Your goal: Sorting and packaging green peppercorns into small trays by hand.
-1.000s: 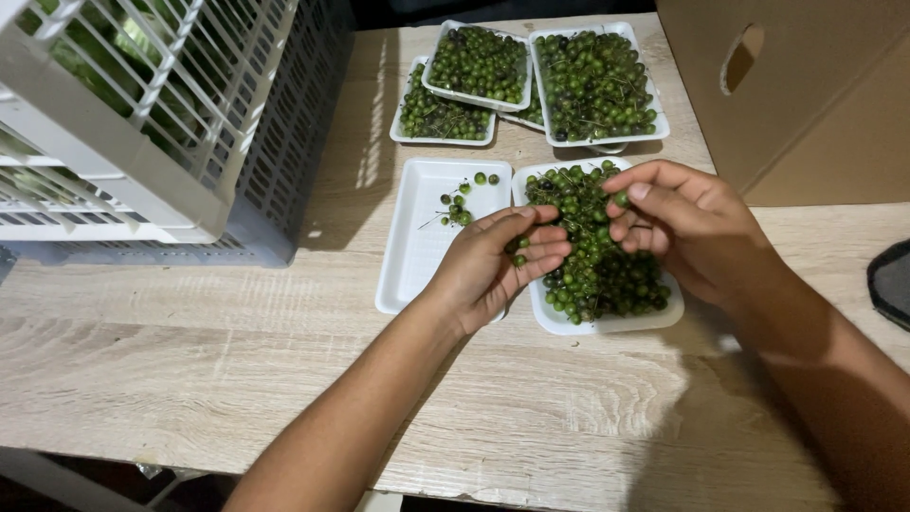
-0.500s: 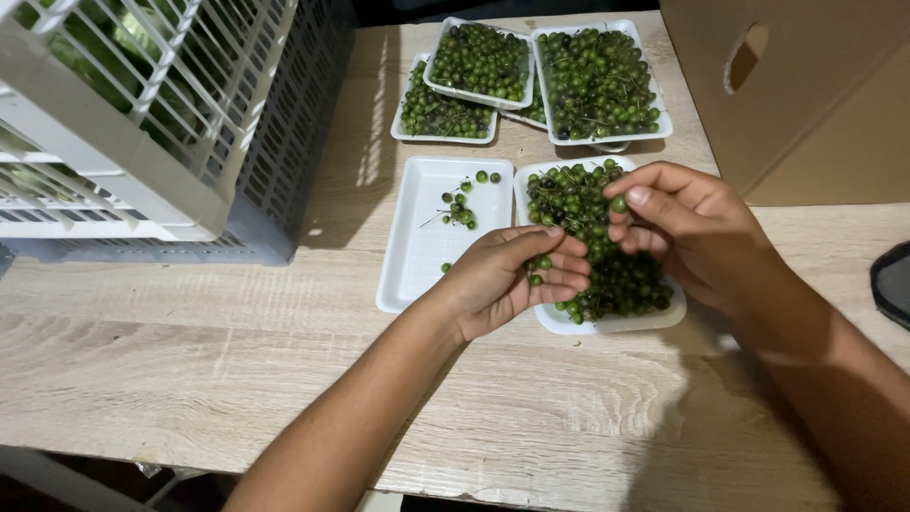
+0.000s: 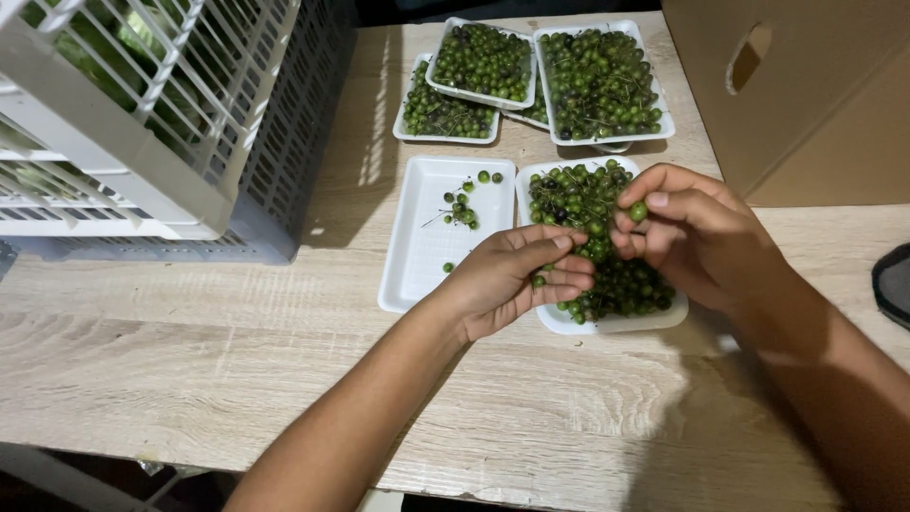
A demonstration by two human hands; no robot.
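A person's two bare hands work over a white foam tray heaped with small green berries [image 3: 607, 275] on a pale wooden table [image 3: 190, 379]. The right hand [image 3: 697, 232] pinches one green berry [image 3: 638, 211] narrowly between thumb and fingertips, lifted just above the heap, seemingly so it can be looked over or pulled from its stalk. The left hand [image 3: 517, 280] hovers at the tray's near left edge, fingers curled closed on a berry or two, one small berry [image 3: 538, 281] showing between them; how many it holds cannot be told.

Touching that tray on the left lies a second white tray [image 3: 417, 256], almost bare: a small cluster of loose berries [image 3: 462, 210] on thin stems sits at its far end and a single one nearer, which suggests picked fruit is kept apart from the bulk.

Farther back, three more full trays [image 3: 597, 85] of the same green berries, a few dark ones among them, are overlapped and partly stacked, apparently to save room. A grey slatted plastic crate [image 3: 190, 123] holding leafy greens stands at far left, a brown cardboard box [image 3: 806, 95] at far right, and a dark object [image 3: 893, 284] is cut off by the right edge.
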